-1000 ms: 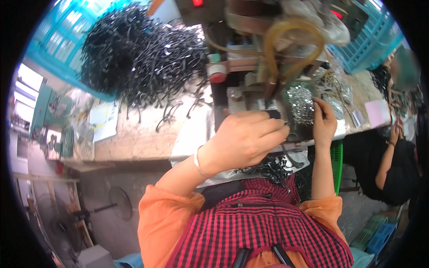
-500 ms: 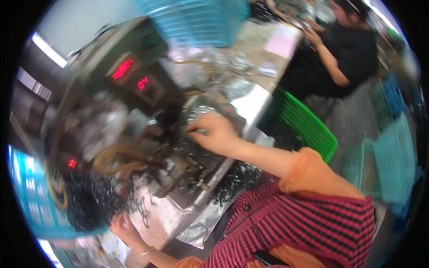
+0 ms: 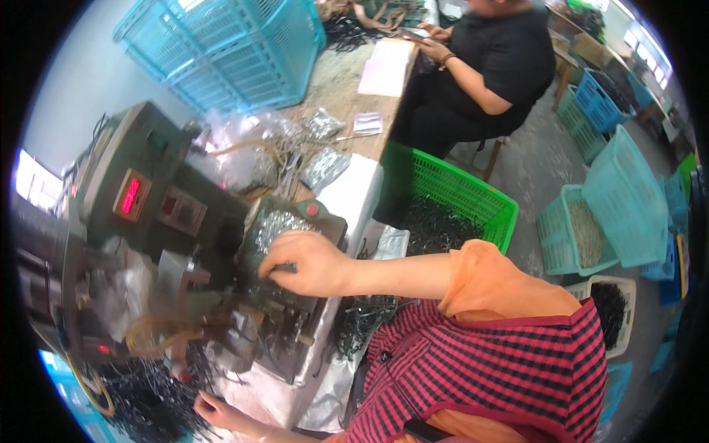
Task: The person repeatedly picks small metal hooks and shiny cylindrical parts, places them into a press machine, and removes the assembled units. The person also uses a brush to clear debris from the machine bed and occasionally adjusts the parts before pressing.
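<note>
My right hand point(image 3: 314, 263) is at the near edge of a tray of small shiny metal pieces point(image 3: 284, 226) on a dark green bench machine point(image 3: 151, 159). Its thumb and fingers are pinched together; anything between them is too small to make out. Low at the left, my left hand point(image 3: 221, 412) has thumb and forefinger closed beside a heap of thin black strips point(image 3: 151, 395). Whatever it may hold does not show clearly. The machine's working head is between the two hands, partly blurred, with a yellowish hose point(image 3: 159, 332) looping in front.
Blue crates point(image 3: 244, 59) and plastic bags point(image 3: 244, 148) stand behind the machine. A green basket point(image 3: 461, 184) of black pieces is beside the table. Across from it sits a person in black point(image 3: 487, 66) with a handheld device. More crates point(image 3: 628, 199) stand on the floor at right.
The whole view has swung, shifting the scene. My right hand stays by the metal pieces, my left beside the strips. The machine's second red display, lit earlier, looks dark now.
</note>
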The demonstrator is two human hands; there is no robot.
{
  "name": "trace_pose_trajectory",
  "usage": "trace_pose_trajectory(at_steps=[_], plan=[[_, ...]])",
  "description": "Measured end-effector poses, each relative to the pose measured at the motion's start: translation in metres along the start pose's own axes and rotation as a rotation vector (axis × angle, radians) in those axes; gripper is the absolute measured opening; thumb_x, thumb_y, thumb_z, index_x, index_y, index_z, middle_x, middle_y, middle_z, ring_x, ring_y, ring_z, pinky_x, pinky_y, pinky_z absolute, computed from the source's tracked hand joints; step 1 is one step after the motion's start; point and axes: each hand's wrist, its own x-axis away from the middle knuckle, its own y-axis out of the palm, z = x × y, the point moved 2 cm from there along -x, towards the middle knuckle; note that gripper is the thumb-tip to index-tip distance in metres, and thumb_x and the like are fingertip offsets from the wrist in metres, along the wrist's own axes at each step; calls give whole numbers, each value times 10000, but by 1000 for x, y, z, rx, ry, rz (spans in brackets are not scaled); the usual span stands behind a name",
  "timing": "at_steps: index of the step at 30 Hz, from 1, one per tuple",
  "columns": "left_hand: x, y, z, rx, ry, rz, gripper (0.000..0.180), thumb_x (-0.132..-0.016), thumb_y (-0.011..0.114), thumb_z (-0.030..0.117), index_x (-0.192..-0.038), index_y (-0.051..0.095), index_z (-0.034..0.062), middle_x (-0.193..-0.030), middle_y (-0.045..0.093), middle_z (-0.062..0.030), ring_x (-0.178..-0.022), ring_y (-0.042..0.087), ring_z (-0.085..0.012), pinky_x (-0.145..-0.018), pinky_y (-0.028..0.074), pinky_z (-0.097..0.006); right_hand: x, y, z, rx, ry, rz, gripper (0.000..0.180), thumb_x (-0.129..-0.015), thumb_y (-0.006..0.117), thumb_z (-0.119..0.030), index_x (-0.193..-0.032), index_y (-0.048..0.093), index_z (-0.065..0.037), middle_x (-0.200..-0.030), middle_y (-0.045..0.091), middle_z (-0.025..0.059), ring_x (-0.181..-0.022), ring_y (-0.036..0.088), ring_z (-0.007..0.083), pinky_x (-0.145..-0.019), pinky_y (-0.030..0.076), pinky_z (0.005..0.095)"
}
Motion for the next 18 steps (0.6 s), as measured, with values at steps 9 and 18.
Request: trace_pose_trajectory(at_steps=[9, 18], plan=[[11, 31, 93, 926, -255, 73, 97, -1058, 597, 116, -1124, 575, 48, -1090, 629, -51, -1011, 621, -129, -843, 530, -273, -26, 63, -28, -362, 364, -168, 451, -798, 771, -66, -1206, 586, -13, -902, 710, 71, -893, 674, 138, -825, 520, 303], [-27, -18, 233, 1014, 376, 24, 152, -973, 658, 5, -1110, 595, -19, -1069, 703, -175, -960, 703, -218, -859, 597, -340, -23, 78, -51, -652, 468, -151, 500, -839, 748, 3, -1291, 535, 35, -913, 705, 50, -926, 640, 105, -841, 491, 249]])
